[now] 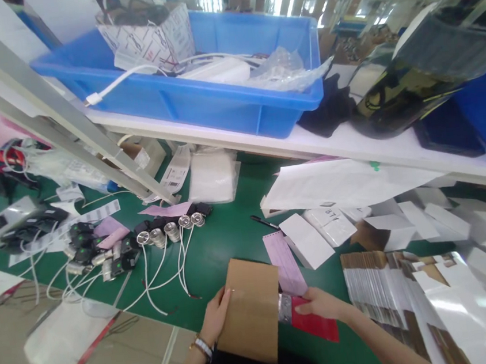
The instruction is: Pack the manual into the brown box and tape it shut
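At the front edge of the green table, my left hand (217, 317) grips the left edge of a flat brown cardboard piece (251, 305), thumb on top. Its underside is hidden from me. My right hand (319, 305) is closed on a red flat item (316, 326) with a silvery, patterned end (284, 308). That end lies against the cardboard's right edge; whether it goes underneath I cannot tell. Just above, a pink paper slip (284, 261) lies beside a white box (306, 241) and a black pen (264, 222).
Left on the green table (214, 243) lie several metal-and-black lamp-like parts (171, 231) with white cables. Stacked folded cartons (371, 290) and white boxes (424, 218) fill the right. A shelf (220, 129) above carries a blue bin (217, 101) and a dark-filled container (411, 89).
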The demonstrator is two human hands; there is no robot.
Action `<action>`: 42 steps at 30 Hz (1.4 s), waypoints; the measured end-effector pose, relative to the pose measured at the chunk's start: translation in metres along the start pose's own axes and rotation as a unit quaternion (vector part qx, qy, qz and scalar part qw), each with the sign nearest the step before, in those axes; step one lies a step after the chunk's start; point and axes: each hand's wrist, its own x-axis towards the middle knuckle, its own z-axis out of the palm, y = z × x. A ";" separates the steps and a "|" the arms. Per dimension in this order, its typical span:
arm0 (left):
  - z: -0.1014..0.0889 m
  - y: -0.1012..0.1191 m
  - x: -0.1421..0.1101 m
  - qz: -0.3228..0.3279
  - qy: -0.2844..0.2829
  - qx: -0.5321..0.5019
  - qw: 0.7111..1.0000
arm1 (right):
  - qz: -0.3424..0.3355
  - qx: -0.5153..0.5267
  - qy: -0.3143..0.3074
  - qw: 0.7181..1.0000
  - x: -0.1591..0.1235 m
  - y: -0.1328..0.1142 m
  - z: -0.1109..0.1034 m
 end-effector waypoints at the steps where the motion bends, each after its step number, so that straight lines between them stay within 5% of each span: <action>1: -0.007 -0.002 0.003 -0.009 0.000 -0.011 1.000 | -0.002 0.002 -0.004 1.000 -0.002 -0.006 0.002; 5: -0.042 -0.012 0.016 -0.046 0.035 -0.022 0.998 | -0.015 -0.013 -0.017 1.000 -0.004 -0.058 0.018; 10: -0.065 -0.004 0.015 0.014 0.103 0.006 0.995 | -0.012 -0.083 0.039 0.996 0.003 -0.156 0.044; 13: -0.068 0.015 0.005 0.081 0.069 -0.001 0.994 | -0.008 -0.106 0.051 0.993 0.008 -0.198 0.055; 16: -0.080 0.028 0.001 0.096 0.032 0.015 0.995 | -0.010 -0.109 0.046 0.993 0.008 -0.215 0.058; 19: -0.096 0.032 0.004 0.097 0.017 0.028 0.995 | -0.002 -0.116 0.052 0.992 -0.001 -0.202 0.052; 24: -0.105 0.030 0.011 0.081 0.011 0.026 0.996 | 0.054 -0.049 0.064 0.995 -0.024 -0.132 0.042; 28: -0.104 0.031 0.014 0.054 0.000 0.027 0.998 | 0.073 -0.016 0.079 0.994 -0.012 -0.093 0.049; 35: -0.099 0.029 0.019 -0.013 -0.061 -0.054 0.997 | -0.006 -0.003 0.055 0.998 0.041 -0.087 0.063; 39: -0.073 0.020 0.017 -0.085 -0.118 -0.149 0.978 | -0.027 0.017 0.027 0.999 0.020 -0.071 0.051; 42: -0.051 0.012 0.022 -0.081 -0.065 -0.067 0.992 | 0.000 -0.015 0.050 0.999 0.001 -0.083 0.046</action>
